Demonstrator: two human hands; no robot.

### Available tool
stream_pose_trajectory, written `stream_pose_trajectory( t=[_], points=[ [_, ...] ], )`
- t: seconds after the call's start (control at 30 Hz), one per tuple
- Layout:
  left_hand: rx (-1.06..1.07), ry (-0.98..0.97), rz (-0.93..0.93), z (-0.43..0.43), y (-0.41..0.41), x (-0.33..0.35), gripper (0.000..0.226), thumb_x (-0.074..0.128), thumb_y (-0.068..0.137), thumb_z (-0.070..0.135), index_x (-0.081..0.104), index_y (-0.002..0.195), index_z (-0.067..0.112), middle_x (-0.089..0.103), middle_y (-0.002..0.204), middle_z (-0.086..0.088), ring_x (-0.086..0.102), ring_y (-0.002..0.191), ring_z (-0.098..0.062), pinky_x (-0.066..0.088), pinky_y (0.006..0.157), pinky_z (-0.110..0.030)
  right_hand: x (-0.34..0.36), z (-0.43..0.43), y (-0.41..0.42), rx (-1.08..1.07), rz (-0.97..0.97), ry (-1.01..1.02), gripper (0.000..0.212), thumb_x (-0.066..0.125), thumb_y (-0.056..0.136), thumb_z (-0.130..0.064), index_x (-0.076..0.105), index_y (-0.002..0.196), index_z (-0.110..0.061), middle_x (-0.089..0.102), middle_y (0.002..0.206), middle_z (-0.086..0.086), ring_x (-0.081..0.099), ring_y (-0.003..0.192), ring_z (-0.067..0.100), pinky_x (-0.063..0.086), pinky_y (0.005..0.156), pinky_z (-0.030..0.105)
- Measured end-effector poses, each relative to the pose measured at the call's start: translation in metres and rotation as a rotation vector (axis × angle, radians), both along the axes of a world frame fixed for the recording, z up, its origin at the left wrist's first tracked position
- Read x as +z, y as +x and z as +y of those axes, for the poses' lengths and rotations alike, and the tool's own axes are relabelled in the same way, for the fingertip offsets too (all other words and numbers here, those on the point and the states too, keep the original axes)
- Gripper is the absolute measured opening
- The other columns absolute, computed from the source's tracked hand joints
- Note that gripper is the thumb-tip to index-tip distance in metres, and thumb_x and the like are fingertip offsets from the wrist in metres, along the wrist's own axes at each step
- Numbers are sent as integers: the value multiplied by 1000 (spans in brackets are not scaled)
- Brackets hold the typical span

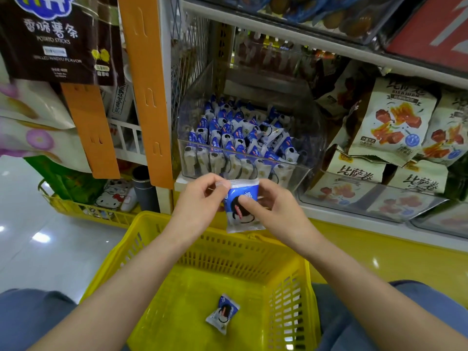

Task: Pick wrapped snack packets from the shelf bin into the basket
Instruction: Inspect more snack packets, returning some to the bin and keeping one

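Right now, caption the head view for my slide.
Above the basket's far rim, left hand and right hand hold a snack packet; a second packet lies inside, shelf bin behind.

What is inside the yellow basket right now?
One packet lies on the floor of the basket. A second packet is not in yet: the left hand and right hand pinch it above the far rim. The forearms cover parts of the side walls.

One snack packet lies in the basket; the held packet is above it, before the shelf bin.
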State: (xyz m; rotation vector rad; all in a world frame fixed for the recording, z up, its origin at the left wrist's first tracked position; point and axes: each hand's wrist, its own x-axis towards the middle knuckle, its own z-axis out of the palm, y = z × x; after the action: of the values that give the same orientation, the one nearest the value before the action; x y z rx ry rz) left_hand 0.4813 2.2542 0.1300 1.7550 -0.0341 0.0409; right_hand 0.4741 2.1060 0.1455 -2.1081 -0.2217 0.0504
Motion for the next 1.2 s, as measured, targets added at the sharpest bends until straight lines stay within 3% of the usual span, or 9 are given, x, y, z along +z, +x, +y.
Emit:
stream_pose_trajectory(
  t=[0.13,0.3,0.4,0.5,0.57,0.73,0.87,0.97,1.2],
  points=[
    [-31,19,-33,2,1,2,20,49,94,20,59,78,11,62,73,-6,61,71,-17,55,77,-45,-5,2,-1,-29,-56,2,21,61,87,-31,61,99,-14,69,94,2,66,87,15,55,78,43],
    [-81,24,-28,2,1,0,22,50,93,21,58,76,10,59,68,-7,58,68,-16,51,68,-46,-9,5,-4,-13,15,184,11,54,92,-25,57,86,-16,68,78,5,66,70,10,54,59,28],
    [-91,1,-4,0,1,-2,22,49,94,21,58,75,14,60,71,-7,59,72,-19,54,72,-43,-9,3,-7,-35,-140,37,11,55,91,-26,56,86,-17,66,74,3,63,67,13,53,62,39],
    [-50,-8,-4,-1,1,-3,13,53,91,25,57,80,19,63,79,-2,63,77,-14,57,64,-27,-9,-1,-9,-44,-320,-205,14,54,90,-35,56,92,-21,64,79,-5,62,71,9,53,61,38],
    [10,-2,-2,0,0,-4,10,58,88,27,51,84,20,62,86,-5,63,81,-19,57,64,-31,-8,-3,-7,-119,-363,-199,12,56,89,-35,54,93,-25,64,79,-8,63,72,6,54,60,33],
    [-156,-73,27,-9,-8,1,14,58,88,18,55,102,18,62,97,2,63,94,-21,56,74,-30,-4,-4,-1,-197,-267,19,12,61,86,-31,49,84,-34,59,74,-14,56,69,-6,43,59,9],
    [-204,-200,86,-8,-8,4,22,56,89,24,52,109,31,61,107,14,61,95,5,50,81,-14,-2,1,-5,-24,-130,187,21,46,91,-33,60,104,-24,64,99,-10,62,92,1,53,77,20],
    [-193,-296,166,-7,-7,5,31,52,91,23,52,122,23,65,115,3,61,106,-8,47,95,-29,-1,2,-4,-8,-128,203,24,52,92,-6,56,112,-19,61,109,-6,60,95,6,53,79,19],
    [-120,-344,185,-10,-6,0,25,45,96,21,53,119,22,67,111,-2,65,100,-15,51,91,-36,-3,1,1,-25,67,261,27,61,87,-11,53,111,-22,62,108,-7,61,94,6,52,82,18]
  ],
)
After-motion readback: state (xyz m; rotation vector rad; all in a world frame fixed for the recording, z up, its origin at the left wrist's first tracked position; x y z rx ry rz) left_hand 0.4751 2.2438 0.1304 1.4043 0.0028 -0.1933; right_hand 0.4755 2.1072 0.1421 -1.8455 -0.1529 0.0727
